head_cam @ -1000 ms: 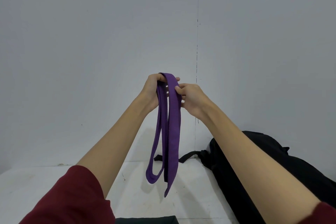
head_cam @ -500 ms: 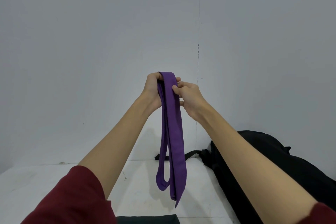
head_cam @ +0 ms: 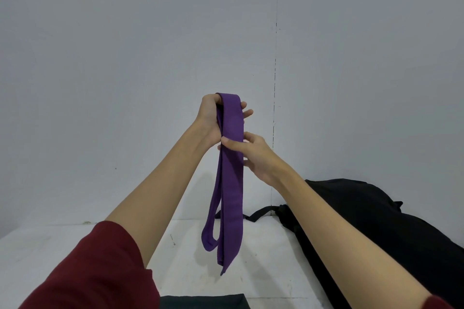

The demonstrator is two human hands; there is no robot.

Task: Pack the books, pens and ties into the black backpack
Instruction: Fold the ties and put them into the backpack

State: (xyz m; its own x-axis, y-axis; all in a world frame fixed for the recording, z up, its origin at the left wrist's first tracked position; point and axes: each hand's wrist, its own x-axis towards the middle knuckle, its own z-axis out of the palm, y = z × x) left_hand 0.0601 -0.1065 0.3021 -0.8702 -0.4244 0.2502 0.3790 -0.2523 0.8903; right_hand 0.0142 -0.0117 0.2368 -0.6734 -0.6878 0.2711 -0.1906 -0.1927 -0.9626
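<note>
A purple tie [head_cam: 232, 198] hangs folded in the air above the white table [head_cam: 263, 258]. My left hand [head_cam: 209, 118] grips its top fold, with fingertips showing past the tie's right edge. My right hand [head_cam: 253, 155] pinches the hanging layers a little lower, thumb across the front. The tie's loop and pointed end dangle just above the tabletop. The black backpack [head_cam: 376, 228] lies on the table at the right, under my right forearm. No books or pens are in view.
A grey wall stands close behind the table. A black strap [head_cam: 261, 213] of the backpack lies at the table's back edge behind the tie. A dark flat thing [head_cam: 203, 301] shows at the bottom edge of the view.
My right hand has slid down the tie from beside my left hand to a lower grip. The hanging layers have drawn closer together.
</note>
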